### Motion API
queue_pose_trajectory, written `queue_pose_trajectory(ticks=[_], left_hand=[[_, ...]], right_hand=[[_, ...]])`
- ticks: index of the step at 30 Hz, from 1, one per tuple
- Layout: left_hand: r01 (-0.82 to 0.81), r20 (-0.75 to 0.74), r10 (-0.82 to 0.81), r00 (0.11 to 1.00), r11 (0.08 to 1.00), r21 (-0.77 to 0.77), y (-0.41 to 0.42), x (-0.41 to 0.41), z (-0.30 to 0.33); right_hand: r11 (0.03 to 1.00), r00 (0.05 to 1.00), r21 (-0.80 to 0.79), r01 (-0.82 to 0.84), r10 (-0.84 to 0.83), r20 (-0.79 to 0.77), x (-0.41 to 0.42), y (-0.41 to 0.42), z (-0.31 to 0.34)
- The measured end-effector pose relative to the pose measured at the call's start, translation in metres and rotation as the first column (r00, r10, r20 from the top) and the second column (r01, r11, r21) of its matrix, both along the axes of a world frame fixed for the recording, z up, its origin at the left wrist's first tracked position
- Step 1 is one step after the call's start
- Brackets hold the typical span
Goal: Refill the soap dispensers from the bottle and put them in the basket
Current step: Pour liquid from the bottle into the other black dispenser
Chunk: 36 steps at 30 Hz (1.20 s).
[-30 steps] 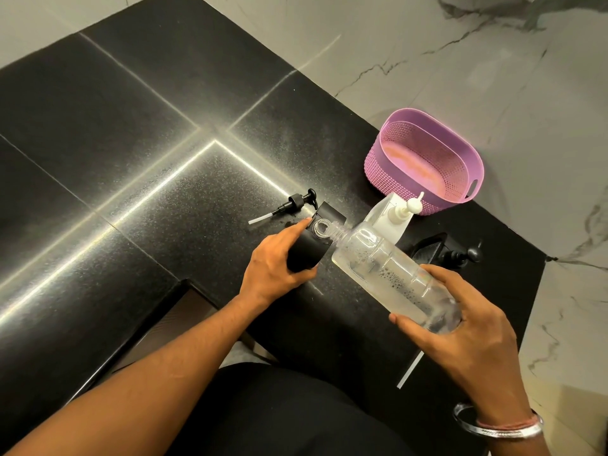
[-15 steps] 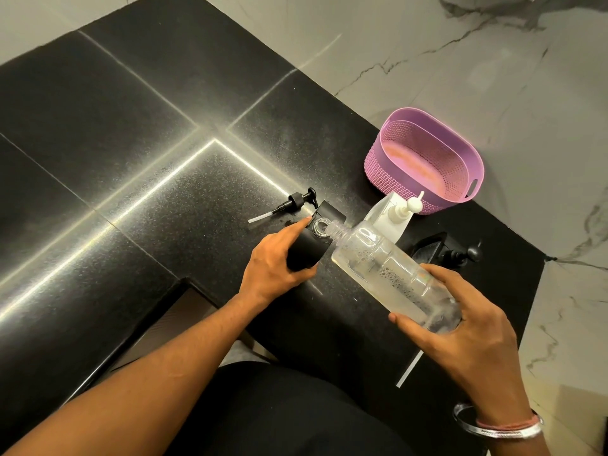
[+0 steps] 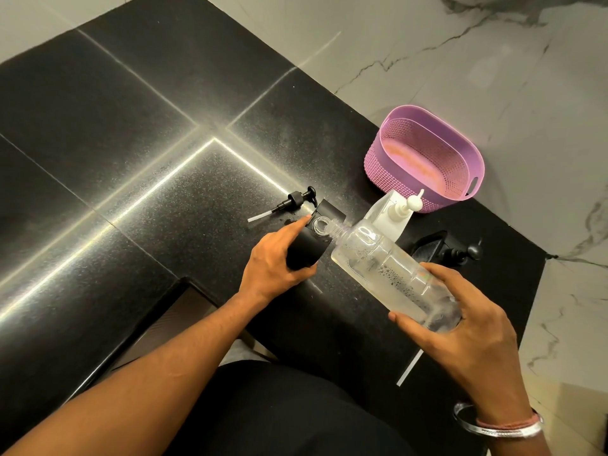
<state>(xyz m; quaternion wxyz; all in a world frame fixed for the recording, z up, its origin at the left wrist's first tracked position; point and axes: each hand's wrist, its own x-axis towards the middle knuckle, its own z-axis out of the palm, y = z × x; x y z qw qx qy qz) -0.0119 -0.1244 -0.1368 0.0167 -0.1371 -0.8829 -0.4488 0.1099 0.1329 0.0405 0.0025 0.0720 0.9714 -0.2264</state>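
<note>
Head view: clear bottle point(image 3: 388, 268) tilted, neck at black dispenser point(image 3: 312, 238) mouth.

Clear plastic bottle point(image 3: 388, 268), glossy speckled black counter point(image 3: 131, 133)

Your left hand point(image 3: 274, 261) grips the black square dispenser point(image 3: 311, 240) standing open on the black counter point(image 3: 131, 159). Your right hand point(image 3: 460, 324) holds the clear bottle point(image 3: 391, 268) tilted, its neck at the dispenser's mouth. The removed black pump point(image 3: 292, 202) lies just beyond. A white dispenser point(image 3: 391, 213) and another black dispenser point(image 3: 437, 250) stand toward the counter's right edge, the pink basket point(image 3: 424, 159) behind them at the far right corner.
</note>
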Motion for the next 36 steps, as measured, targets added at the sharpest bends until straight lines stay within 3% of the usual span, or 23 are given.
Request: queue_pose_trajectory(ticks=[36], left_hand=[[0.002, 0.005, -0.002, 1.000, 1.000, -0.006, -0.0003, -0.0005, -0.0016]], right_hand=[[1.000, 1.000, 0.017, -0.008, 0.008, 0.010, 0.0005, 0.0003, 0.0005]])
